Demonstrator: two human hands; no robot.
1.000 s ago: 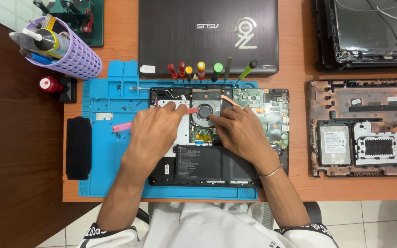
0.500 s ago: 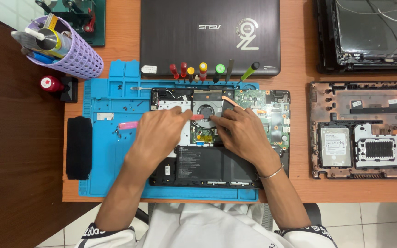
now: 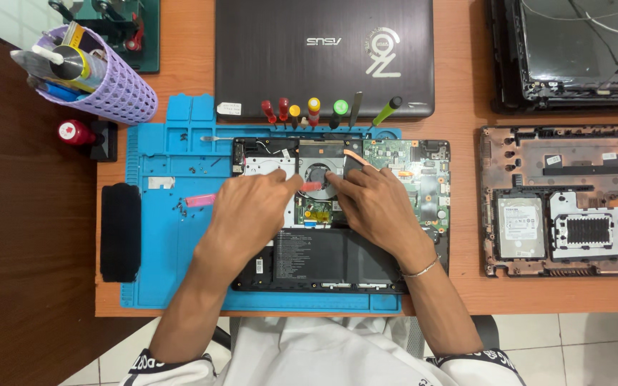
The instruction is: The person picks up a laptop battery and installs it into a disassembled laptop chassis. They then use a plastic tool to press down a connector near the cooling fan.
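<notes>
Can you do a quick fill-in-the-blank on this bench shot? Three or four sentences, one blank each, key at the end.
1. The opened laptop lies on a ____ work mat.
2. Both the left hand and the right hand reach toward the round ____ at the board's middle.
3. The lilac mesh basket of tools stands at the desk's far ____ corner.
4. A row of screwdrivers lies between the opened laptop and a ____ laptop.

Missing words: blue; fan; left; closed

Screwdrivers [image 3: 313,109]: six. Laptops: four. Hands: two.
</notes>
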